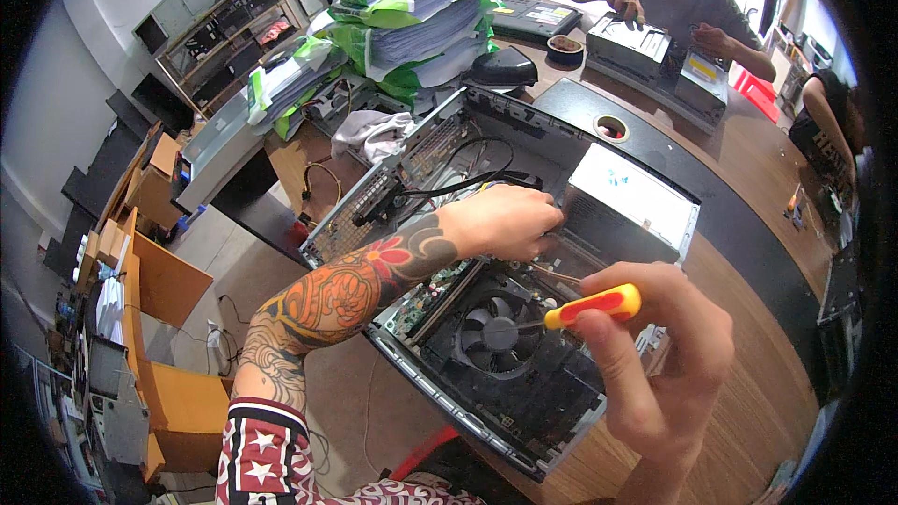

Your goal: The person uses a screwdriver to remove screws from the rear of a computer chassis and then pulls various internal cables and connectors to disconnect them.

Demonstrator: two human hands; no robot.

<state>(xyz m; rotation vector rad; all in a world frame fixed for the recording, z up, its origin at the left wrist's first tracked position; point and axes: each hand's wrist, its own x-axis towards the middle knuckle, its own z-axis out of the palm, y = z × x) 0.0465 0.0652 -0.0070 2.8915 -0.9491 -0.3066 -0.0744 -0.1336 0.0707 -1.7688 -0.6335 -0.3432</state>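
Note:
An opened desktop computer case (524, 435) lies across the wooden table in front of me. My left hand (505, 222) reaches into its middle, fingers curled down and closed; whatever they grip is hidden. My right hand (659, 355) holds a screwdriver (594, 306) by its yellow and red handle, between thumb and fingers. The thin shaft points left over the black cooling fan (499, 333) inside the case; I cannot tell whether its tip touches anything. Right of my left hand sits a silver metal box (627, 196) in the case. Black cables (449, 189) run behind my left wrist.
Tall stacks of paper in green wrapping (412, 37) stand behind the case, beside a grey cloth (372, 136). Across the table a co-worker (692, 9) handles another metal case (631, 47). A black panel with a round hole (613, 126) lies between. Loose screwdrivers (793, 204) lie far right.

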